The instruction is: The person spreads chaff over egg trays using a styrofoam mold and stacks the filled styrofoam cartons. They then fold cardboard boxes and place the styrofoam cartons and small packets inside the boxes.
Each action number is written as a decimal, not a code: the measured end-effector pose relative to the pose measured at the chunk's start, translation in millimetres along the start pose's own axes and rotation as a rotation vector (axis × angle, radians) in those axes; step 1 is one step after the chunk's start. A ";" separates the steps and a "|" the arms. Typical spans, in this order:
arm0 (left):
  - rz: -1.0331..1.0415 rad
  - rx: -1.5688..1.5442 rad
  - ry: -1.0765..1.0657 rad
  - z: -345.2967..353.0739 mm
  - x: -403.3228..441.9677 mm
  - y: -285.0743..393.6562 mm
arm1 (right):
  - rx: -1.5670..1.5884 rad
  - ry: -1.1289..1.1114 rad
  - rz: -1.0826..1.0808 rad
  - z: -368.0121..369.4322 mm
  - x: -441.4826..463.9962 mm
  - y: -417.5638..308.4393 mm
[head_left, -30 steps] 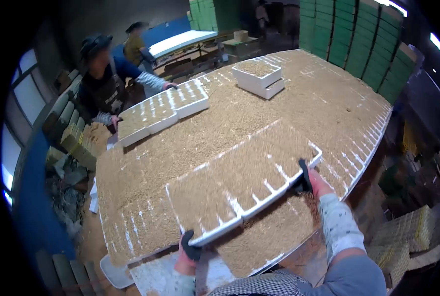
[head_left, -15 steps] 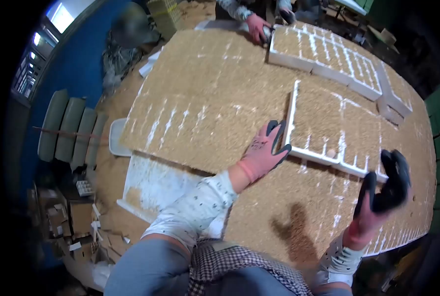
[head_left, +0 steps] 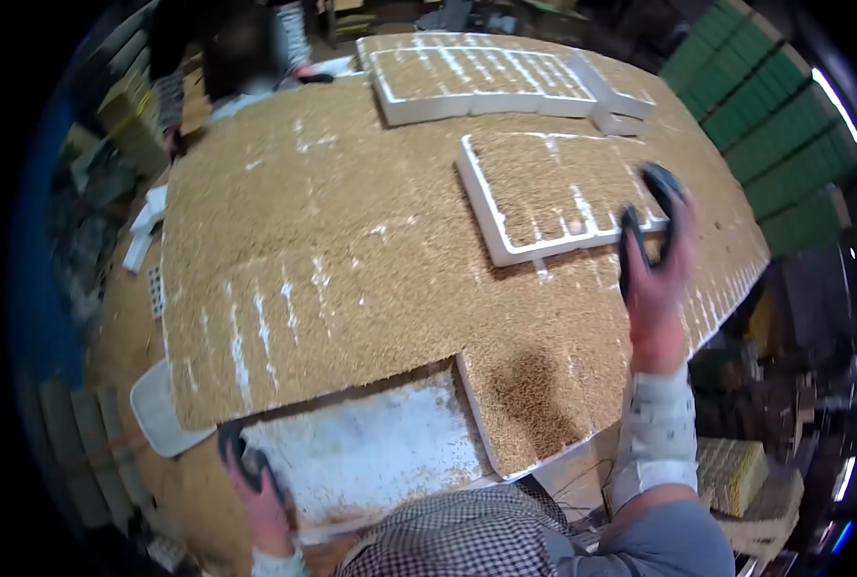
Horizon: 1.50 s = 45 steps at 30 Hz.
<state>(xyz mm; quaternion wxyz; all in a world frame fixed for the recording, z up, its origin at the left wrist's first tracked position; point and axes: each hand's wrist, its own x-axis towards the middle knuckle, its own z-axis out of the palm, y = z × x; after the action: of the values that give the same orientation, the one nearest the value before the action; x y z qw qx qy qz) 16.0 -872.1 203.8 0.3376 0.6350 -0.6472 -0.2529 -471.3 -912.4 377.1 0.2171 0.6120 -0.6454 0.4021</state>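
Observation:
Both of my hands wear pink gloves with black fingertips. My right hand (head_left: 657, 264) is raised near the front right corner of a white tray (head_left: 500, 231) filled with brown granules, thumb and fingers spread around nothing. A small pale round thing (head_left: 575, 227) lies on the granules in that tray. At the lower left, my left hand (head_left: 255, 490) is beside the left end of a bare white surface (head_left: 371, 452). Its thumb and fingers are apart, somewhat blurred, and nothing shows between them. Whether it touches the edge is unclear.
Brown granules (head_left: 351, 279) cover the broad tabletop. More filled white trays (head_left: 428, 109) stand at the far side. A co-worker's gloved hand (head_left: 315, 75) is at the far left edge. A white tub (head_left: 164, 413) sits off the left side, and green stacked panels (head_left: 736, 77) stand right.
My left hand has left the white tray's left corner and come down to the bare surface's left end. My right hand stays raised near the tray's right side. The view has turned.

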 end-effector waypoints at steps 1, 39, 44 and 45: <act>0.049 -0.029 0.027 -13.3 3.6 -7.8 | 0.122 -0.100 0.256 16.8 -1.7 36.9; -0.142 -0.147 0.104 -83.8 37.8 -151.4 | 0.829 -0.202 1.075 62.4 -143.2 10.0; -0.484 -0.986 -0.048 -50.1 88.9 -391.8 | 1.154 -0.246 2.232 137.7 -228.7 -150.0; -0.292 -0.738 -0.050 -34.1 86.5 -331.3 | 1.256 -0.377 1.988 154.3 -242.1 -142.8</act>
<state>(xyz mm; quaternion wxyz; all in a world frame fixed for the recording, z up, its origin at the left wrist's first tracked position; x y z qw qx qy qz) 260.5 -976.2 -14.7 0.4879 0.5500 -0.4236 -0.5292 -263.0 -874.2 136.4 -0.6258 -0.1080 -0.5489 0.5436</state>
